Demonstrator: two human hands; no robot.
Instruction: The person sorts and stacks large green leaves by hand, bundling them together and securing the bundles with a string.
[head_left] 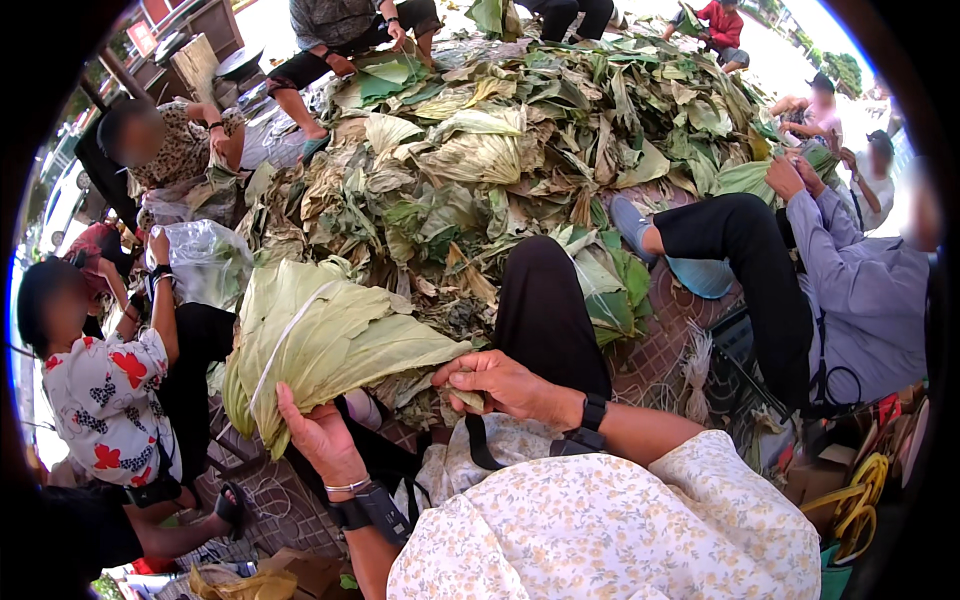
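Note:
A bundle of pale green dried leaves (330,340), tied round with white string (290,332), lies across my hands at the lower middle. My left hand (322,438) grips its lower left side, thumb up against the leaves, with some fingers hidden. My right hand (507,388) has its fingers closed on the narrow right end of the bundle, where a small leaf scrap (467,398) hangs below the thumb. A big heap of dried and green leaves (470,150) rises just beyond.
Co-workers sit around the heap: one at left in a flowered shirt (100,400), another at right in grey (865,310), others farther back. A clear plastic bag (208,262) is at left. Loose white strings (697,370) and yellow straps (860,500) are at right on the brick paving (650,370).

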